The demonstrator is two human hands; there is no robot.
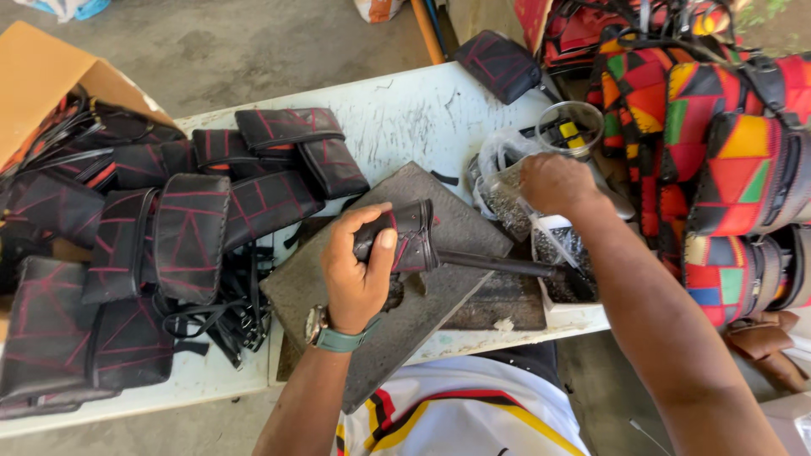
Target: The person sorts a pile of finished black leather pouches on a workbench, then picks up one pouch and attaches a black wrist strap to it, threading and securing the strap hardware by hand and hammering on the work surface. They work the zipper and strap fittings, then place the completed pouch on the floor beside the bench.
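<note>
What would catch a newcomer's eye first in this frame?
Probably the bright patchwork bags piled at the right edge, vivid against the white table. Next, the left hand gripping a small black pouch with red stitching over a grey slab at centre, while the right hand reaches into a clear bag of small metal pieces. Matching black pouches crowd the left side.

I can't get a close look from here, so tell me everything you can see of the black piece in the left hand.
The black piece is a small leather-like item, black with thin red lines across it, like the black bags stacked to the left. The left hand grips it, thumb across its front, holding it above the grey slab. It sits over one end of a dark rod that runs right toward a white tray. Its underside is hidden.
</note>
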